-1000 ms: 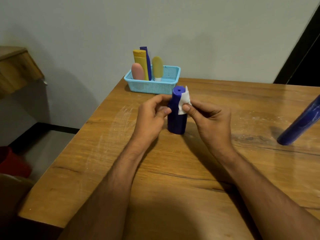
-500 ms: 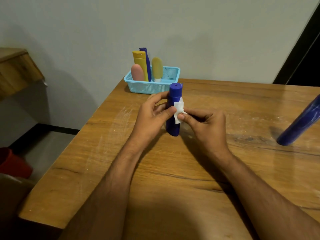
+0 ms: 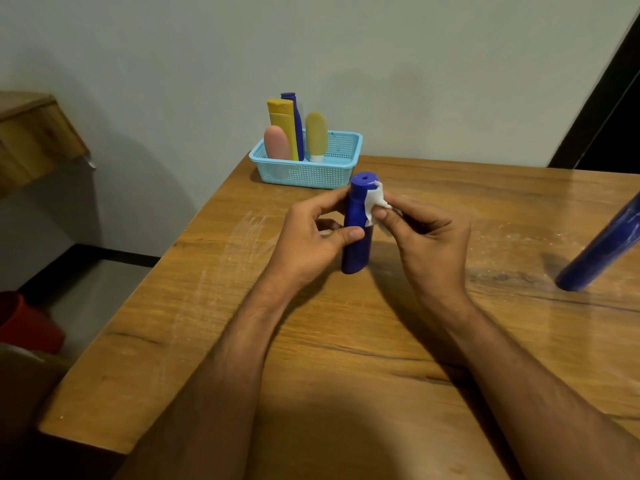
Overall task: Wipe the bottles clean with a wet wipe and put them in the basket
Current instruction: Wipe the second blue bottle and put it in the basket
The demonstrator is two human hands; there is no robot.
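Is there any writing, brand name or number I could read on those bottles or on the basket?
None can be read.
Blue bottle held by the left hand and wiped with the wet wipe in the right hand: no label showing.
Second blue bottle at the right edge: only glare, no print.
Pink, yellow, dark blue and pale yellow bottles in the basket: plain faces, no print legible.
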